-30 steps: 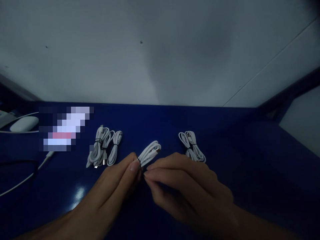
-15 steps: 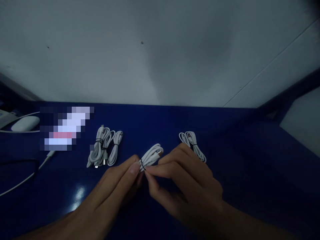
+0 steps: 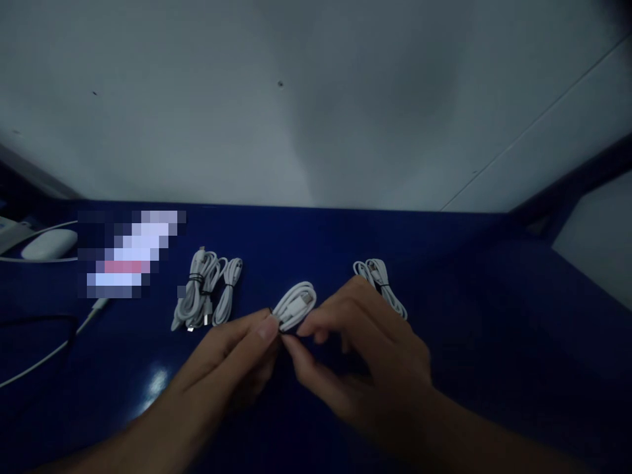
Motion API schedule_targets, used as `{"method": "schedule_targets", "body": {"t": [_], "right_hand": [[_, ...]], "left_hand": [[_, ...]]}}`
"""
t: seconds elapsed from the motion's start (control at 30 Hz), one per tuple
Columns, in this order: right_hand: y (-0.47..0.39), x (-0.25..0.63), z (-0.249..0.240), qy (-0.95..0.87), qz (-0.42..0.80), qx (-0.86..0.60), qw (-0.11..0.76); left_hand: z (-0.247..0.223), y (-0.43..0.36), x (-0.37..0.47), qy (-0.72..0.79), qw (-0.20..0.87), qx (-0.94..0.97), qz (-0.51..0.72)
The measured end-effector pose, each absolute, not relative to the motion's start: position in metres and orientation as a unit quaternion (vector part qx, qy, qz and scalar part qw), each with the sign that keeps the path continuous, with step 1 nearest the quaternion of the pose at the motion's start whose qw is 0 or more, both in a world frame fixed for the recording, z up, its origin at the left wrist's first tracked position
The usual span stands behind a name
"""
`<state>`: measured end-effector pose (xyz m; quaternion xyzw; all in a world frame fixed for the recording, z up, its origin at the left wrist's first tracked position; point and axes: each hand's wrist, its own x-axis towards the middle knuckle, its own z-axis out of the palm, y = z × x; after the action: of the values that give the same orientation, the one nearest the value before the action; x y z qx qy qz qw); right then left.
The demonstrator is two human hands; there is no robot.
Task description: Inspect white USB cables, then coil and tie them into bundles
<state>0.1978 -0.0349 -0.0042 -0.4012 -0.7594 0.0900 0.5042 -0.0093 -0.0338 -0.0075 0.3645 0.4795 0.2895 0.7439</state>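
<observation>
A coiled white cable [image 3: 297, 305] with a metal plug end is pinched at its lower left by my left hand [image 3: 237, 355]. Around the coil's lower part, beside my left thumb, runs a thin black tie [image 3: 281, 331]. My right hand [image 3: 365, 349] is at the coil's right side, its thumb tip touching the tie; the index finger is bent a little apart from the thumb. Whether the right fingers grip the tie is hard to tell.
Several tied white cables [image 3: 197, 289] lie on the blue table [image 3: 286, 243] to the left, with more tied cables [image 3: 385, 286] behind my right hand. Far left are a pixelated bright object [image 3: 135, 257], a white oval device [image 3: 49, 245] and loose cords. A grey wall [image 3: 207, 131] stands behind.
The coil has turned slightly, showing its plug more from the front. My right index finger has moved off the tie and away from the thumb.
</observation>
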Motion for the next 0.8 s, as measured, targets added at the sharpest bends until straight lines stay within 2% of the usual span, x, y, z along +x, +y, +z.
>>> {"method": "schedule_targets", "body": {"t": [0.2, 0.37, 0.53, 0.8], "right_hand": [[-0.036, 0.202, -0.007, -0.655, 0.283, -0.502, 0.490], [-0.032, 0.211, 0.001, -0.669, 0.413, -0.455, 0.419], [-0.028, 0.210, 0.005, -0.698, 0.416, -0.375, 0.446], [-0.030, 0.207, -0.003, -0.717, 0.358, -0.401, 0.443]], "left_hand": [[-0.010, -0.020, -0.011, 0.353, 0.846, 0.328, 0.230], [0.000, -0.020, -0.011, 0.308, 0.865, 0.339, 0.203], [0.001, -0.020, -0.012, 0.308, 0.872, 0.334, 0.185], [-0.017, -0.020, -0.011, 0.340, 0.845, 0.354, 0.212]]}}
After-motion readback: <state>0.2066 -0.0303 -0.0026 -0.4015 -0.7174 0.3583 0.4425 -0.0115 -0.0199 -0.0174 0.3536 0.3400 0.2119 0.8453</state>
